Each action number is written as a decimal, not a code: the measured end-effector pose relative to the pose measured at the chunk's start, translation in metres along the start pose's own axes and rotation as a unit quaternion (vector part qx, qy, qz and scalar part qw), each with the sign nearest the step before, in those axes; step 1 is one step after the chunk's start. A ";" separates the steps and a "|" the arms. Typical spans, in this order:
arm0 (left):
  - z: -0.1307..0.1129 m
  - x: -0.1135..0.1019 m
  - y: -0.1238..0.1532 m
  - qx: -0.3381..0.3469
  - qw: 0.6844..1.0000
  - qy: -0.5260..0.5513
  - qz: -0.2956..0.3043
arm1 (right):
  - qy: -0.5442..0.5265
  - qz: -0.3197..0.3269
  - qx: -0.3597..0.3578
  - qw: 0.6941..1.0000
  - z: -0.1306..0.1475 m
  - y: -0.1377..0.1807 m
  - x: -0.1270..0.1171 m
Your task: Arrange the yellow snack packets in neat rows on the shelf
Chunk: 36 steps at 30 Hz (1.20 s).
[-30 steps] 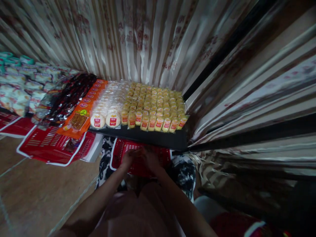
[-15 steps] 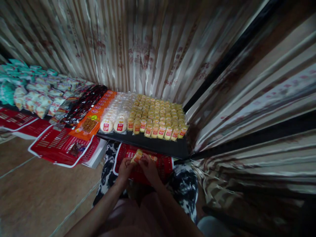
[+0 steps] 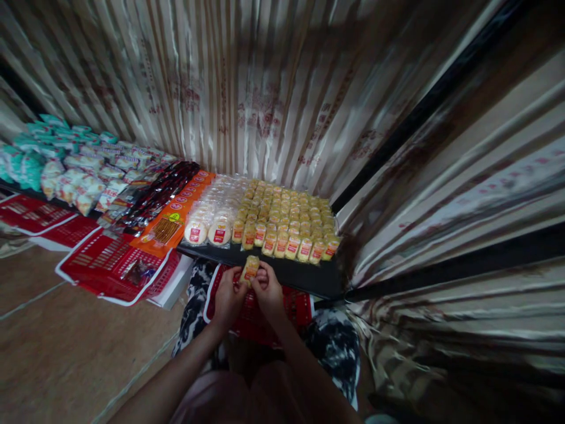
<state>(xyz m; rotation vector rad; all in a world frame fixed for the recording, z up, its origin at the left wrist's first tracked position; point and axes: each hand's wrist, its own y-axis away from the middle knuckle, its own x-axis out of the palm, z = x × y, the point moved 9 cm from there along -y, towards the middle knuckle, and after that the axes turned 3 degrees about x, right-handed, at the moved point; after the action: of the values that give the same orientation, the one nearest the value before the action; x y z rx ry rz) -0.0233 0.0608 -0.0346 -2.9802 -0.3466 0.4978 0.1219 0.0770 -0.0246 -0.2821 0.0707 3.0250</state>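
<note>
Between my two hands is a small wrapped snack [image 3: 250, 270], yellowish with a red and white label. My left hand [image 3: 229, 297] pinches its left side, and my right hand [image 3: 268, 288] grips its right side. Both hands are above a red basket [image 3: 300, 306] with a white rim, which sits at my lap, just in front of the shelf edge. Right beyond my hands, rows of the same yellow wrapped snacks [image 3: 286, 221] stand on the black shelf [image 3: 304, 277]. The basket's contents are mostly hidden by my hands.
Left of the yellow rows lie round white packaged crackers [image 3: 207, 232], an orange snack bag [image 3: 170, 221], dark packets [image 3: 154, 194], white packets [image 3: 88, 185] and teal packets [image 3: 33, 162]. Another red basket [image 3: 101, 259] stands at the left. A striped curtain [image 3: 212, 88] hangs behind.
Both hands have risen from over the basket toward the shelf edge, carrying the wrapped snack between them. The view has shifted slightly.
</note>
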 end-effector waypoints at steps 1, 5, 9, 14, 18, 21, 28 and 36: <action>-0.006 0.002 -0.005 0.024 1.000 -0.018 0.000 | 0.014 -0.010 -0.012 1.000 0.005 -0.004 -0.002; -0.017 0.014 -0.026 0.044 0.999 -0.022 0.005 | 0.080 -0.052 -0.045 0.994 0.018 -0.020 -0.010; -0.025 0.023 -0.047 0.055 0.998 -0.021 -0.005 | 0.081 -0.048 -0.078 0.993 0.025 -0.035 -0.011; -0.029 0.032 -0.064 0.062 0.997 -0.048 -0.021 | 0.112 -0.064 -0.128 0.983 0.026 -0.038 -0.012; -0.030 0.038 -0.068 0.071 0.990 -0.114 -0.033 | 0.152 -0.077 -0.134 0.976 0.015 -0.038 -0.013; -0.031 0.041 -0.067 0.073 0.983 -0.165 -0.035 | 0.163 -0.077 -0.137 0.974 0.008 -0.038 -0.013; -0.030 0.040 -0.069 0.076 0.979 -0.181 -0.057 | 0.178 -0.069 -0.171 0.967 0.011 -0.038 -0.013; -0.032 0.046 -0.068 0.149 0.977 -0.151 -0.039 | 0.198 -0.076 -0.167 0.963 0.006 -0.037 -0.013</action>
<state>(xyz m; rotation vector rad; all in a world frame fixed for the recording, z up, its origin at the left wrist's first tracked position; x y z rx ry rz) 0.0154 0.1361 -0.0095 -2.5917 -0.3749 0.9081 0.1373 0.1130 -0.0179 -0.8736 -0.4154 2.7667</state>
